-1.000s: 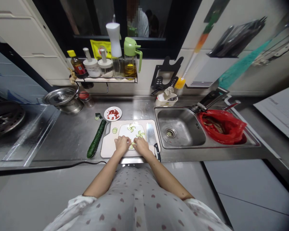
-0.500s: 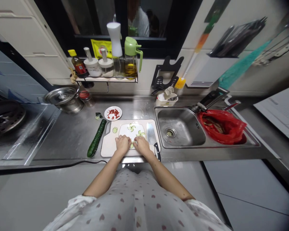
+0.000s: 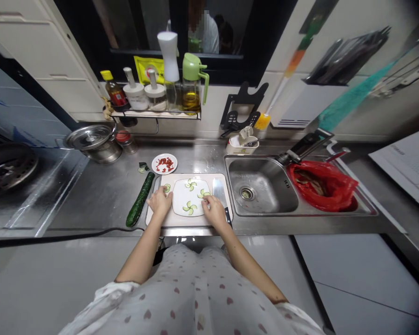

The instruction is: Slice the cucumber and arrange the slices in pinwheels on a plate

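Note:
A white square plate lies on a pale cutting board, carrying pinwheels of thin cucumber slices. My left hand is over the board's left side, thumb and fingers apart, at a small stack of cucumber slices. At the plate's right edge is my right hand, its fingers bent and slightly apart beside another cucumber pinwheel. Nothing shows in its grasp. A kitchen knife lies flat at the board's right, its black handle partly behind my right hand.
Left of the board lies a whole cucumber. Behind it are a small plate of red pieces and some cucumber offcuts. A sink is at right, with a red plastic bag beyond. Bottles stand on a wall rack.
My hands have parted from the plate's front middle, uncovering the front pinwheel. The left went left to the sliced stack; the right shifted slightly right to the plate's edge.

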`<control>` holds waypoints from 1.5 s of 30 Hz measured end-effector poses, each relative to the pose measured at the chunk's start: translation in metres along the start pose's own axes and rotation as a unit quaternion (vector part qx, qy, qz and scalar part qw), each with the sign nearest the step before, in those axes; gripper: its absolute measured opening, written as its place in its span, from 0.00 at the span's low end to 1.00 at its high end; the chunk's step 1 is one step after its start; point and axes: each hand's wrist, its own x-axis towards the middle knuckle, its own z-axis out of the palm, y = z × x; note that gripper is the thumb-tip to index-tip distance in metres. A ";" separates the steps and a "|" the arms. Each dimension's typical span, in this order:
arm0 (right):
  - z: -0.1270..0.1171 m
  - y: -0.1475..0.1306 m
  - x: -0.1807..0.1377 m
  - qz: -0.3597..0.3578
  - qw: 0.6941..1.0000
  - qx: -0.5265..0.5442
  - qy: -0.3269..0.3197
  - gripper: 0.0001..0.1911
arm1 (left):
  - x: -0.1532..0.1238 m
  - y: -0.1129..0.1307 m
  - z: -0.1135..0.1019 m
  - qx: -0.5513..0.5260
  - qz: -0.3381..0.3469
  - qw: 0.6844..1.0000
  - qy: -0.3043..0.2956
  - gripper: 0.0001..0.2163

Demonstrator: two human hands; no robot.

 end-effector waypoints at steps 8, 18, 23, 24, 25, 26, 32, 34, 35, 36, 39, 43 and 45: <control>-0.001 0.005 -0.004 -0.004 0.999 0.025 0.019 0.13 | 0.022 -0.011 0.003 0.031 -0.038 0.998 0.027 0.19; 0.004 0.012 -0.004 0.001 1.000 0.020 0.014 0.12 | 0.019 -0.007 0.014 0.042 -0.038 0.997 0.048 0.17; 0.002 0.012 -0.005 0.004 1.000 0.014 0.011 0.13 | 0.018 -0.006 0.015 0.020 -0.039 0.997 0.059 0.14; 0.002 0.011 -0.005 0.003 1.000 0.015 0.010 0.13 | 0.018 -0.006 0.015 0.011 -0.038 0.997 0.062 0.14; 0.001 0.011 -0.005 0.003 1.000 0.016 0.009 0.12 | 0.019 -0.006 0.015 0.001 -0.037 0.997 0.064 0.13; 0.001 0.010 -0.005 0.003 1.000 0.017 0.009 0.12 | 0.019 -0.006 0.015 -0.012 -0.035 0.997 0.066 0.12; -0.002 0.009 -0.003 0.004 1.000 0.025 0.010 0.12 | 0.017 -0.005 0.009 -0.142 -0.032 0.987 0.066 0.10; -0.003 0.007 -0.001 -0.002 0.999 0.032 0.015 0.12 | 0.016 -0.002 0.005 -0.222 -0.014 0.974 0.041 0.12; -0.005 0.006 0.001 -0.006 0.999 0.038 0.017 0.12 | 0.015 0.000 0.002 -0.268 0.002 0.963 0.024 0.14; -0.007 0.003 0.003 -0.009 0.999 0.044 0.019 0.13 | 0.014 0.004 0.000 -0.311 0.023 0.950 0.005 0.15; -0.015 -0.010 0.013 -0.024 0.997 0.069 0.020 0.13 | 0.008 0.015 -0.011 -0.392 0.092 0.914 -0.047 0.18; -0.028 -0.034 0.028 -0.097 0.992 0.085 0.007 0.16 | -0.005 0.029 -0.029 -0.358 0.167 0.914 -0.094 0.19; -0.032 -0.045 0.034 -0.134 0.988 0.075 -0.007 0.17 | -0.012 0.035 -0.037 -0.327 0.189 0.920 -0.109 0.20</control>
